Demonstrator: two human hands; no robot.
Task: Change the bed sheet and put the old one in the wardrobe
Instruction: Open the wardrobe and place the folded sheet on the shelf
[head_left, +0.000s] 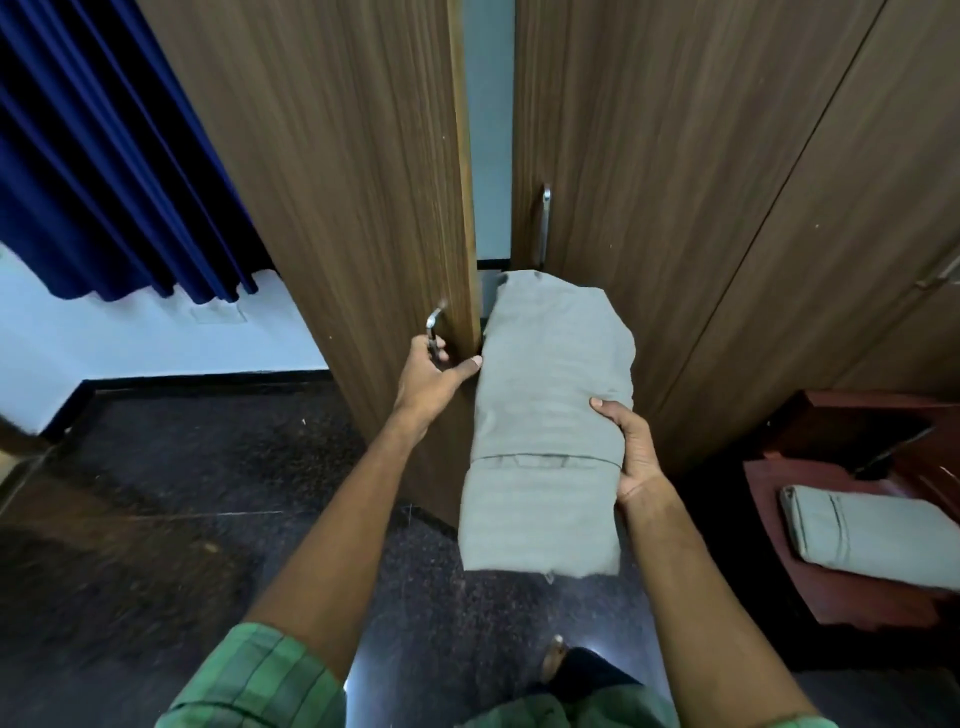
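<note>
You are standing in a home bedroom: tall wood-grain wardrobe doors (332, 171) with metal handles fill the centre of the frame, a dark blue curtain (98, 156) hangs at upper left, and a dark polished stone floor (156, 467) spreads below.

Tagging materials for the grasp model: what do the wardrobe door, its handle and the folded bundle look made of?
Brown wardrobe door: wood-grain laminate or veneer, matte; streaked grain, paler edge band. It could be solid wood.
Curved silver door handle: metal, polished; bright highlights. The left hand grips it.
Folded grey-green bed sheet: woven cloth, matte; soft folds, faint stripes, stitched hem. The right hand holds its side.
</note>
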